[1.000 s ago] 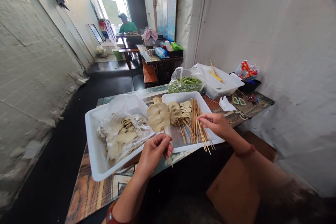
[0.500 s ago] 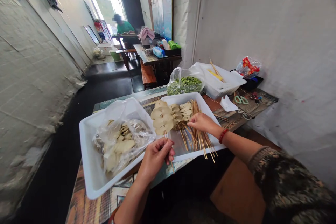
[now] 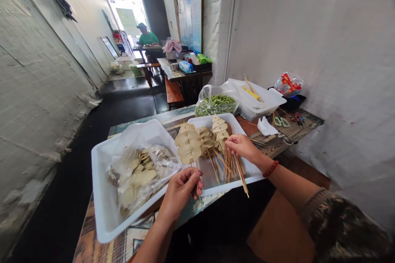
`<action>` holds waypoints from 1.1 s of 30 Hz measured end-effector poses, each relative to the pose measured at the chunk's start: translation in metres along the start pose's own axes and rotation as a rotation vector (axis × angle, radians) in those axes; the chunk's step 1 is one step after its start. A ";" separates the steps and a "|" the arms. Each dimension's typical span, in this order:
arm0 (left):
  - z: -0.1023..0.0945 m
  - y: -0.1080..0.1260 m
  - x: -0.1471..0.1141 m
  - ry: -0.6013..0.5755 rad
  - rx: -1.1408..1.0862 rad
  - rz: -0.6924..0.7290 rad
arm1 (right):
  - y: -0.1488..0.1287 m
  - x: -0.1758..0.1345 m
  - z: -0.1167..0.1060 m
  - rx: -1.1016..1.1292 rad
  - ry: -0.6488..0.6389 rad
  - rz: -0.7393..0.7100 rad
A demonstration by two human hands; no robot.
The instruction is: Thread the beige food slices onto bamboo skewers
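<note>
My left hand [image 3: 184, 185] is closed round the bare lower stick of a skewer [image 3: 189, 144]. Several pale, flat slices are threaded on it, facing up above my fingers. My right hand [image 3: 242, 148] is pinched at the right tray, its fingertips on a skewer of similar slices [image 3: 219, 125]; the exact grip is partly hidden. More sliced skewers lie in this white tray [image 3: 254, 177], their wooden sticks [image 3: 230, 164] fanned towards me. To the left, a deeper white tray [image 3: 98, 197] holds a clear plastic bag [image 3: 160, 152] of loose slices [image 3: 143, 176].
Behind the trays are a bag of green pods [image 3: 217, 104] and a white container [image 3: 270, 100] with sticks and something yellow. Scissors [image 3: 281, 121] and white tissue [image 3: 266, 126] lie right on the wooden table [image 3: 84, 230]. A person in green [image 3: 148, 38] sits far back.
My right hand has shifted slightly right. The sliced skewer by it now stands more upright, and some sticks below have moved. My left hand keeps hold of its skewer. The view has tilted a little.
</note>
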State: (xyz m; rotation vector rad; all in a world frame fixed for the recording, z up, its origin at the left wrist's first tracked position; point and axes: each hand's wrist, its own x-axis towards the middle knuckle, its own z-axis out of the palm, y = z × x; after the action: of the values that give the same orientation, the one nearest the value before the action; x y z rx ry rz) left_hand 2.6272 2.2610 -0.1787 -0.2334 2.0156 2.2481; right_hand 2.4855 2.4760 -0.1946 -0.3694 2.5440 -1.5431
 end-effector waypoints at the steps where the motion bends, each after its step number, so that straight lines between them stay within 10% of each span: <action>1: 0.000 0.000 -0.001 0.003 -0.002 0.000 | -0.002 -0.002 -0.002 0.035 0.023 -0.022; 33: 0.012 -0.008 -0.012 0.034 0.078 0.112 | -0.048 -0.054 0.005 0.289 0.210 -0.300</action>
State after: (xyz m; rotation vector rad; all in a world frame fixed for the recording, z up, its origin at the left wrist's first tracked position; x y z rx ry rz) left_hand 2.6404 2.2742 -0.1829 -0.1559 2.1812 2.2372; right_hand 2.5449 2.4661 -0.1547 -0.5997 2.4433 -2.1295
